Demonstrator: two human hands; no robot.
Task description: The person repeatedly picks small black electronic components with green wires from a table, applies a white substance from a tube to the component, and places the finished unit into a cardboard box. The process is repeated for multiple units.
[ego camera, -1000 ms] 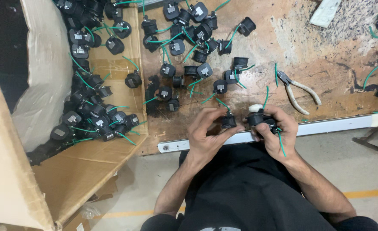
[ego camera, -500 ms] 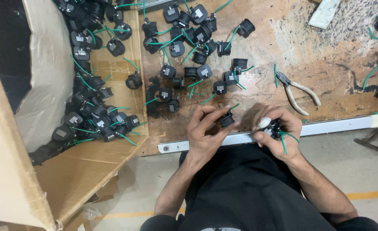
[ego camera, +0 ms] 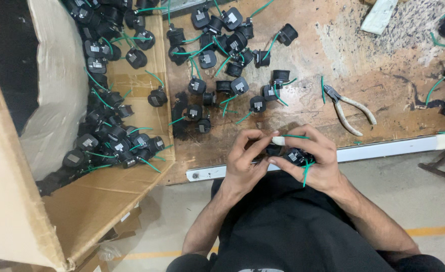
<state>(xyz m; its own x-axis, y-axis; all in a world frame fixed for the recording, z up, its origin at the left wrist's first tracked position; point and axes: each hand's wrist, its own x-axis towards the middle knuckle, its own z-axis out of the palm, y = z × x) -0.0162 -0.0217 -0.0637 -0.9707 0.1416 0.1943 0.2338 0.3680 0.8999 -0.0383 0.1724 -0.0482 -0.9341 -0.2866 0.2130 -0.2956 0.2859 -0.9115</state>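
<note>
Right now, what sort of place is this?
Probably a small assembly workshop: a worn wooden bench strewn with black plugs, pliers beside them, and a cardboard box holding more plugs.

- I see a worn brown workbench [ego camera: 333, 60], its top scratched and stained, with a pale front edge.
- A scatter of black sockets [ego camera: 232, 60] with green wires lies on it.
- 1 pair of pliers [ego camera: 351, 108] with pale handles rests right of them.
- A flattened cardboard box [ego camera: 132, 80] overlaps its left end, holding more sockets.
</note>
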